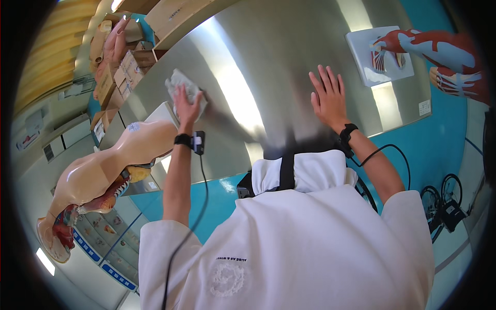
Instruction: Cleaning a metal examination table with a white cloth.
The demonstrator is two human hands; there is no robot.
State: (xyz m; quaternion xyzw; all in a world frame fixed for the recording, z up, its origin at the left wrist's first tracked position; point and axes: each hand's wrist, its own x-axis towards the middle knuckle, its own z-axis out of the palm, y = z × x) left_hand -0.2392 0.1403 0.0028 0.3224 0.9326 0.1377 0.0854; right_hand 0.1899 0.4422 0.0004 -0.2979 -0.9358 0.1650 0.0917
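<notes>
My left hand (186, 104) lies palm down on a crumpled grey-white cloth (183, 81), pressing it against the stainless steel tabletop (283, 69). The cloth shows around its fingers and thumb. Farther right, my right hand (329, 99) is spread flat on or just over the metal, with nothing in it. Each wrist wears a black strap with a small device and a cable. Beside my left forearm is a human torso anatomical model (104, 166) with its inner organs showing. To the right of my right hand, a muscle anatomy model (438, 50) stands with its foot on a white base (368, 58).
Cardboard boxes (130, 71) and pink limb models (115, 42) are stacked at the upper left. A wooden box (174, 17) borders the table's far side. Cables run along both arms. Black wheeled equipment (445, 209) stands at the lower right, over the floor.
</notes>
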